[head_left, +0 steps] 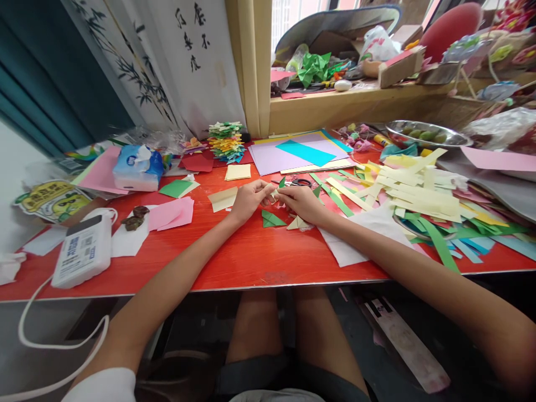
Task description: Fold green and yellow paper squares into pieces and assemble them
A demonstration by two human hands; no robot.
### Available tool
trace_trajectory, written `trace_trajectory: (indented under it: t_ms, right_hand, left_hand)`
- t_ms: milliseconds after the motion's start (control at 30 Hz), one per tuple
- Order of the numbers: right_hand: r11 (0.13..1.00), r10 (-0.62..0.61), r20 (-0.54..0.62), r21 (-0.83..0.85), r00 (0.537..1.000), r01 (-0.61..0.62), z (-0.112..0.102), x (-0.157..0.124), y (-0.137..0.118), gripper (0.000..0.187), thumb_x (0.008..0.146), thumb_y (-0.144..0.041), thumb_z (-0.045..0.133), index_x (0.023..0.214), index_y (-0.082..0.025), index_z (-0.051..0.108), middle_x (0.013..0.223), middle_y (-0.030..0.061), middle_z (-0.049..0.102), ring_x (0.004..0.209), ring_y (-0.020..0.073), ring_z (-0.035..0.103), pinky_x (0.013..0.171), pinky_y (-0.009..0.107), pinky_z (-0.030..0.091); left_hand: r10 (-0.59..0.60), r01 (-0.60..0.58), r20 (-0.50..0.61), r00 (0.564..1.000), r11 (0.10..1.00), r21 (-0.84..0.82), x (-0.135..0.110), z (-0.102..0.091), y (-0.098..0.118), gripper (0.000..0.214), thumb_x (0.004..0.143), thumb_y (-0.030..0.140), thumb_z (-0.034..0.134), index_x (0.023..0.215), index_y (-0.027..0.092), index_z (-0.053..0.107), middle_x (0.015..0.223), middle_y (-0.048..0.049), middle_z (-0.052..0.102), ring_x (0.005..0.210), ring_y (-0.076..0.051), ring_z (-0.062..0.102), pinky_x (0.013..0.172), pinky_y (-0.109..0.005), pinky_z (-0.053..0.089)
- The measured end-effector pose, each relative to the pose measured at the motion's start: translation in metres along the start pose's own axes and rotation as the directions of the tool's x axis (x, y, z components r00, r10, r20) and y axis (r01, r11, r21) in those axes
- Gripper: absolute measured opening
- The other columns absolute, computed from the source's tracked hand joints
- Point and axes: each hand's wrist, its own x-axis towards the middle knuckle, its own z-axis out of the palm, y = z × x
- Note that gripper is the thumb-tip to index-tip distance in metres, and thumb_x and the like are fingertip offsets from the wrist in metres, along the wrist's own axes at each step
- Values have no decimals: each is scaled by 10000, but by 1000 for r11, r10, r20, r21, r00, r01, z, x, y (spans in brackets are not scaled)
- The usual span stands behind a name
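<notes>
My left hand (253,199) and my right hand (300,201) meet above the red table, fingertips pinched together. Between them is a small folded paper piece (282,182) with a green tip showing; the fingers hide most of it. Just below lie a green folded paper triangle (272,219) and a cream folded paper piece (297,223). Behind my right hand rest scissors with dark handles (302,182). A cream paper sheet (223,199) lies beside my left hand, with a stack of cream squares (238,172) farther back.
Paper strips (422,190) pile up on the right. A tower of folded paper pieces (226,142) stands at the back, near lilac sheets (268,159). On the left are a tissue pack (138,168), pink paper (171,213) and a white power box (86,251) with a cable.
</notes>
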Motion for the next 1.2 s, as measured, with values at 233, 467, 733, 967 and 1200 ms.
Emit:
trace_trajectory:
  t_ms: [233, 467, 733, 967, 1200]
  right_hand:
    - [986, 100, 37, 128, 994, -103, 0, -2, 1, 318, 856, -332, 400, 617, -166, 530, 517, -12, 501, 439, 86, 421, 492, 237, 292]
    - [999, 8, 24, 40, 1000, -9, 3, 0, 4, 296, 850, -289, 411, 583, -174, 468, 534, -6, 501, 501, 98, 442, 525, 241, 300]
    - [969, 108, 57, 217, 993, -118, -2, 1, 9, 306, 853, -359, 401, 649, -170, 528, 587, 4, 545, 508, 103, 470, 512, 240, 328]
    - [922, 173, 34, 345, 984, -174, -1, 3, 17, 286, 837, -372, 423, 678, -164, 540, 591, 6, 543, 499, 96, 453, 483, 229, 332]
    - [892, 130, 46, 430, 990, -137, -3, 2, 11, 305, 828, -407, 442, 679, -163, 550, 627, 9, 549, 523, 92, 464, 508, 231, 355]
  left_hand:
    - [13, -14, 14, 1000, 996, 90, 0, 0, 2, 322, 795, 450, 461, 735, 147, 552, 590, -4, 588, 489, -68, 482, 500, -183, 391]
    - [40, -36, -13, 999, 977, 210, -3, -1, 4, 328, 796, 441, 458, 646, 159, 533, 487, 28, 523, 425, -61, 407, 453, -183, 325]
    - [47, -53, 91, 995, 996, 65, 4, -1, -7, 255, 841, 347, 392, 794, 152, 550, 641, -3, 576, 507, -65, 469, 510, -178, 392]
    - [21, 3, 178, 984, 991, -134, 6, 0, -8, 285, 816, 290, 421, 1049, 162, 525, 717, -12, 540, 479, -70, 472, 460, -203, 420]
    - [-42, 46, 51, 998, 997, -69, 5, -1, -3, 289, 800, 443, 451, 779, 164, 523, 609, 14, 522, 406, -50, 403, 398, -186, 336]
